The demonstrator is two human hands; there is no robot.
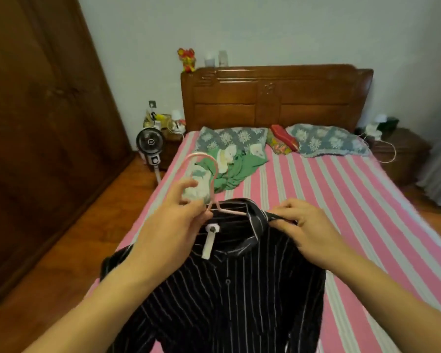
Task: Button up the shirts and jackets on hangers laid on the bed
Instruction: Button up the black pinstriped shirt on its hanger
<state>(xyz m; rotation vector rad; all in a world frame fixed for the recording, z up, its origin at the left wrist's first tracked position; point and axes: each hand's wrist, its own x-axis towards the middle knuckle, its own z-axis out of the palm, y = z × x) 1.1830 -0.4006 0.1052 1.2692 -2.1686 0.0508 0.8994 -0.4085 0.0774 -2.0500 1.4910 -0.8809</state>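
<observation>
A black shirt with thin white stripes [229, 296] hangs on a pink hanger [211, 171] over the near end of the bed [354, 200]. My left hand [173, 220] pinches the hanger at the base of its hook, at the shirt's neck. My right hand [308, 233] grips the right side of the shirt's collar between thumb and fingers. A white tag [210, 240] hangs inside the neck. One dark button shows on the front placket. A green garment with white patches [229, 171] lies crumpled farther up the bed.
The bed has a pink, white and grey striped sheet, two blue patterned pillows [326, 140] and a red bundle [281, 138] at the wooden headboard [275, 98]. A small fan [149, 145] and nightstand stand left of it. A dark wooden wardrobe [41, 123] fills the left side.
</observation>
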